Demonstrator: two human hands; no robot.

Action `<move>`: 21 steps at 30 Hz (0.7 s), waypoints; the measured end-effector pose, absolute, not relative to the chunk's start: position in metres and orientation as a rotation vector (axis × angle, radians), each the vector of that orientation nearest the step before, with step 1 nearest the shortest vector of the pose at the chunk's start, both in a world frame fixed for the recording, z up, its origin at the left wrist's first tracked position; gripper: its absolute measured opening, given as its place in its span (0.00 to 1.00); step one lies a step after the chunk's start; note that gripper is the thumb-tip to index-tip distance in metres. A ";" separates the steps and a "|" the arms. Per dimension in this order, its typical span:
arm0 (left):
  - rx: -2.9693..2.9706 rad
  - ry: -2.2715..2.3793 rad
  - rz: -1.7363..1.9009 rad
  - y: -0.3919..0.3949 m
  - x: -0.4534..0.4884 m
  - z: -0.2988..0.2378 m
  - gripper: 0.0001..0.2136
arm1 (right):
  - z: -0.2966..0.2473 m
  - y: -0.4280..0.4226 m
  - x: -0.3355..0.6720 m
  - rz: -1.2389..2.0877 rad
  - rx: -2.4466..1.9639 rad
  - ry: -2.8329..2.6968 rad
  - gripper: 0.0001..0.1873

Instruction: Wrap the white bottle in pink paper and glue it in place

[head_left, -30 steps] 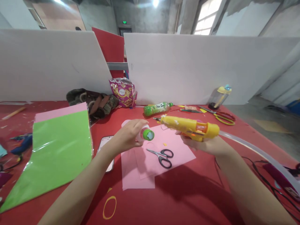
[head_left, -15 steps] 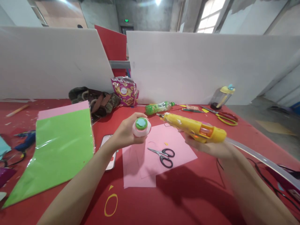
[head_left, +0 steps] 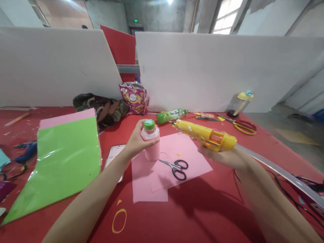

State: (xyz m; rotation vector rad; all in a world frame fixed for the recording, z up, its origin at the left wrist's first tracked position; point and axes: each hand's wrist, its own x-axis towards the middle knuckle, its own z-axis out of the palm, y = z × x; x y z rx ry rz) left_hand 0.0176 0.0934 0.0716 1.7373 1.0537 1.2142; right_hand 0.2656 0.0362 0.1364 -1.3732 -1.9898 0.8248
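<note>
My left hand (head_left: 138,139) is wrapped round a pink-covered bottle (head_left: 152,152) with a green cap (head_left: 149,124), a light-blue patch on the cap's top. The bottle stands roughly upright over pink paper sheets (head_left: 152,192); I cannot tell if its base touches them. In my right hand (head_left: 222,158) is a yellow hot glue gun (head_left: 202,132), its nozzle pointing left toward the bottle but apart from it. A long clear glue stick (head_left: 275,165) sticks out of the gun's back. Black-handled scissors (head_left: 176,167) lie spread on the pink paper.
A phone (head_left: 115,156) lies by my left forearm, green sheets in plastic (head_left: 68,158) further left. Behind lie a green bottle (head_left: 169,116), a snack bag (head_left: 135,98) and red-yellow scissors (head_left: 244,127). A yellow paper ring (head_left: 119,232) is near the front; white boards (head_left: 202,71) stand behind.
The pink-covered bottle has tipped from its cap facing me to roughly upright, so its side now shows. The glue gun has shifted slightly left.
</note>
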 end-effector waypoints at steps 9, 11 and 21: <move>1.664 1.014 1.274 0.100 0.018 0.052 0.25 | 0.131 0.040 0.268 0.827 -1.377 -2.048 0.17; 1.658 1.006 1.300 0.099 0.019 0.050 0.27 | 0.132 0.040 0.268 0.778 -1.380 -2.083 0.16; 1.885 1.063 1.237 0.096 0.020 0.049 0.25 | 0.129 0.034 0.270 0.972 -1.378 -1.995 0.13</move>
